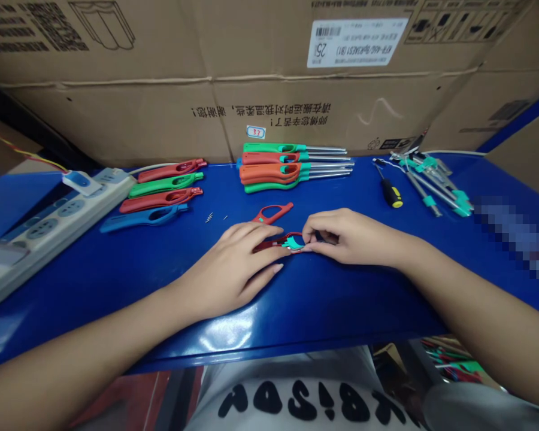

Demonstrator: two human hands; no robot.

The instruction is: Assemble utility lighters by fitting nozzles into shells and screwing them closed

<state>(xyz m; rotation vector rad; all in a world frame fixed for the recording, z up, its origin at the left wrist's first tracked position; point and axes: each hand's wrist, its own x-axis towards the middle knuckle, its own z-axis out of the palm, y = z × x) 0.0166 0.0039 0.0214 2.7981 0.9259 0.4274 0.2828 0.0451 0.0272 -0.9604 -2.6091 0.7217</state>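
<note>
My left hand [229, 269] lies over a red lighter casing [268, 244], its fingers holding the casing against the blue table. A teal trigger piece [293, 242] shows inside it, just past my fingertips. At the casing's right end, my right hand [348, 236] is closed in a pinch; what sits between its fingertips is too small and covered to make out. Just behind my left fingers lies a loose red casing half [276, 212], partly hidden by them. Several tiny metal pins [209, 218] lie on the table to the left.
Several lighters with metal tubes [273, 173] are stacked at the back. Coloured casings [161, 188] lie beside a power strip [45, 227] on the left. At the right are a screwdriver [391, 193] and tube assemblies [431, 182]. A cardboard box [161, 120] walls off the rear.
</note>
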